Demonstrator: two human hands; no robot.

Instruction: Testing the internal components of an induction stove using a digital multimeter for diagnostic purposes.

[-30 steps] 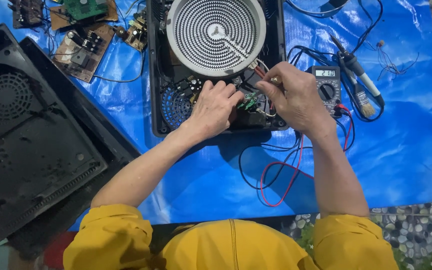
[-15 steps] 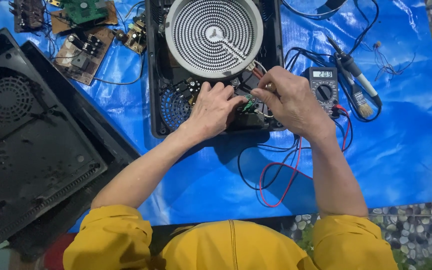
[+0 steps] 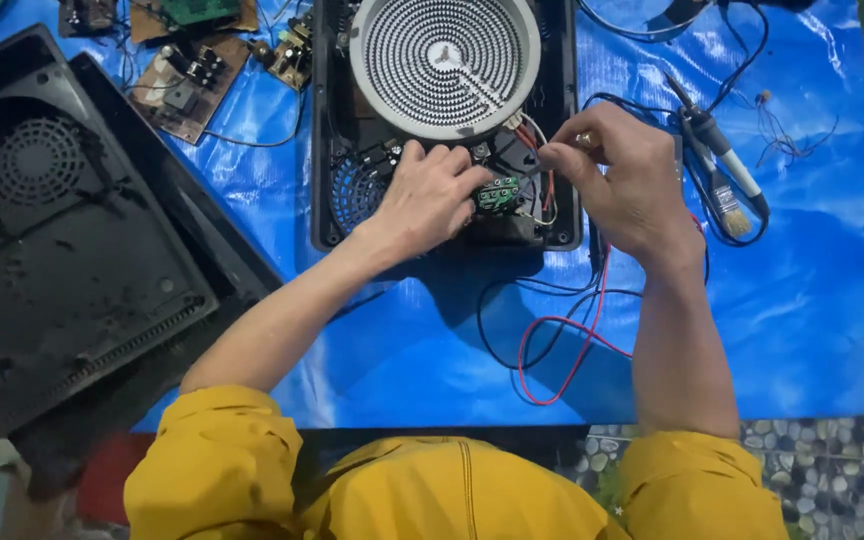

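1. A blue tarp (image 3: pixel 792 300) carries everything; one black cover (image 3: pixel 62 250) lies upside down at its left.
2. One opened cooker (image 3: pixel 337 130) sits at top centre, with one round coil (image 3: pixel 444 62).
3. Left hand (image 3: pixel 422 195) lies flat, fingers half-curled, pressing beside the small green board (image 3: pixel 499 192) inside the cooker; it grips nothing.
4. Right hand (image 3: pixel 627 175) is pinched shut at thumb and forefinger, just above the board; what it holds I cannot tell, probably a wire (image 3: pixel 549 185).
5. To do this well, keep the left hand steadying the board and draw wires gently.
6. About three loose circuit boards (image 3: pixel 187 85), one soldering iron (image 3: pixel 717 140), one brush (image 3: pixel 727 205).
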